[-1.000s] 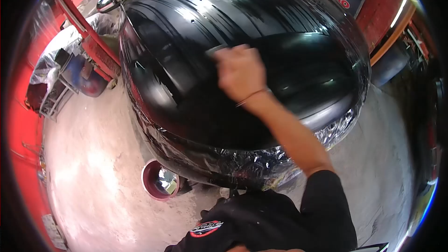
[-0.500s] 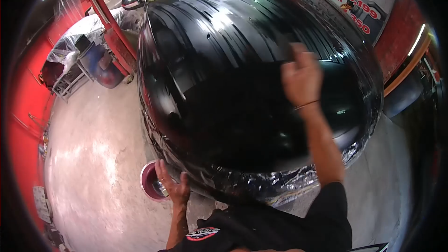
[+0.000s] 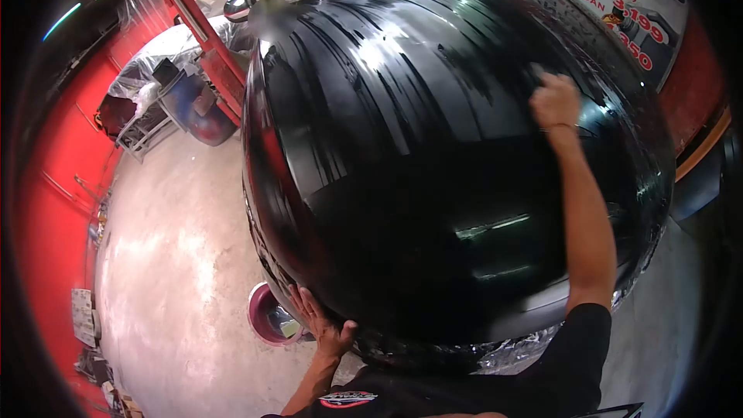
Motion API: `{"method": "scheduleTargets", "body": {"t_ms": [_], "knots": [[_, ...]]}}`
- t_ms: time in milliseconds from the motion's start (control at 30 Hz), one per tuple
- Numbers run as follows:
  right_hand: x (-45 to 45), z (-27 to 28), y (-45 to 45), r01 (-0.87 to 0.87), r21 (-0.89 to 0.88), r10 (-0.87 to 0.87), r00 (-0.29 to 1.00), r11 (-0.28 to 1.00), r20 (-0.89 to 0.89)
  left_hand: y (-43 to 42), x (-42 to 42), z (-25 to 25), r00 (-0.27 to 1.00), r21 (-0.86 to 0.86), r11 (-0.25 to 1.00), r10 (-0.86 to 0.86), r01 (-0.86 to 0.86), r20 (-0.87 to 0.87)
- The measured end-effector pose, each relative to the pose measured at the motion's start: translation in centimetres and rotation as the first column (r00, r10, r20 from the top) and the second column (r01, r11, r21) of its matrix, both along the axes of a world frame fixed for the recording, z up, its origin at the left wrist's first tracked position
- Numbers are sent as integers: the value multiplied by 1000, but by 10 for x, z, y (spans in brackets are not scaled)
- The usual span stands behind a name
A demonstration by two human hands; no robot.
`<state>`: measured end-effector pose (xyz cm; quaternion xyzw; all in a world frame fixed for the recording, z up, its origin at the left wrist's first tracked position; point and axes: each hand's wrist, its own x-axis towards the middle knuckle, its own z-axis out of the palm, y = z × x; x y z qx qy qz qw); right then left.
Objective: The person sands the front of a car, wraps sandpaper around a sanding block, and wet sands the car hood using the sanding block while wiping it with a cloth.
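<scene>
Likely slick, the hood [image 3: 418, 178] is best braced at its edge: our left hand [image 3: 326, 334] spread, our right hand [image 3: 556, 101] blurred, grip unclear.

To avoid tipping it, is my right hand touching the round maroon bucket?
Apart: the head view shows the glossy black hood between right hand and maroon bucket.

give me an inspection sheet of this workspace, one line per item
Surface: black car hood, dark streaks over its far part
Job's things: bucket on the floor; plastic sheeting along the hood's near edge
Clutter: blue container at left
Left hand: fingers spread at the hood's near edge, contact unclear
Right hand: blurred, over the hood's right side; grip unclear
Cables: nothing seen for certain
Surroundings: red post, red wall, printed sign
</scene>
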<state>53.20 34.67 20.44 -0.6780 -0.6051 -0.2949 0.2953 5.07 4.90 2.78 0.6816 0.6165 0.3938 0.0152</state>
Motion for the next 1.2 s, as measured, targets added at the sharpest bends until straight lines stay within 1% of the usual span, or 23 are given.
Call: {"method": "scheduleTargets", "body": {"t_ms": [33, 100, 133, 167, 267, 300, 400, 467, 533, 633, 700, 733, 800, 833, 867, 900, 933, 967, 1033, 1100, 1133, 1167, 1200], "knots": [[-53, 5, 8, -111, 64, 111, 994, 992, -8, 2, -1, -1, 1000, 2, 1000, 4, -4, -2], [-174, 27, -9, -252, -106, 258, 965, 962, 42, 2, -2, -1, 1000, 13, 1000, -24, 24, -14], [-228, 16, 3, -450, 0, 445, 885, 893, -135, 2, -2, 0, 999, 0, 999, -34, 35, -22], [-283, 19, -4, -565, 73, 568, 803, 822, -180, 2, -2, 1, 999, -1, 999, -34, 34, -20], [-430, 7, -50, -628, -24, 626, 777, 778, -64, 1, -3, -1, 999, -63, 998, -32, 31, -11], [-479, -21, -67, -667, -95, 648, 742, 739, -174, 0, -4, -4, 1000, -63, 998, -24, 23, -9], [-537, -61, -100, -838, -169, 841, 536, 519, -78, -1, -3, 5, 998, -70, 997, -34, 31, -45], [-539, -65, -102, -905, -155, 899, 416, 395, -138, -1, -5, 6, 999, -64, 998, -17, 14, -52], [-505, -18, -89, -860, -117, 813, 508, 496, -284, -1, -2, 4, 999, -57, 998, 0, -3, -53], [-362, 61, -80, -774, 65, 776, 622, 629, -102, -1, 0, 3, 999, -53, 999, 4, -7, -51], [-247, 75, -87, -482, 33, 483, 873, 875, -64, 1, 1, 3, 999, -46, 999, 19, -21, -48], [-185, 71, -90, -422, 176, 439, 896, 890, -73, 1, 2, 5, 1000, -37, 999, 12, -12, -6], [-38, 38, -92, -34, 58, 45, 976, 998, -212, 4, 0, 6, 999, -13, 1000, -2, 3, 37], [37, 22, -98, 181, -112, -198, 966, 977, -169, 3, -1, 3, 1000, -21, 1000, -10, 10, 8], [99, -9, -102, 405, -75, -411, 902, 911, -130, 2, -1, 0, 1000, -35, 999, -18, 17, -23], [139, -31, -109, 559, -178, -584, 797, 810, -154, 2, -1, -1, 1000, -33, 999, -18, 18, -21], [180, -60, -104, 551, -27, -545, 815, 834, -199, 1, -2, -2, 999, -54, 998, -20, 18, -27], [172, -53, -101, 551, -30, -545, 814, 834, -200, 1, -3, -2, 999, -77, 997, -21, 18, -35], [132, -31, -85, 398, -230, -434, 890, 888, -135, 2, -2, 2, 1000, -82, 996, -22, 20, -22], [33, -13, -65, 214, -159, -229, 970, 964, -82, 2, -1, 3, 1000, -87, 996, -18, 17, -9], [-39, 1, -63, 147, -173, -180, 963, 974, -198, 2, -1, 1, 1000, -77, 997, -21, 20, -9], [-95, 2, -62, -116, -47, 112, 991, 992, -79, 1, -1, 0, 1000, -67, 997, -23, 22, -7], [-158, 6, -63, -231, -32, 230, 973, 973, -22, 2, 0, 2, 1000, -57, 998, -24, 25, 4]]}}
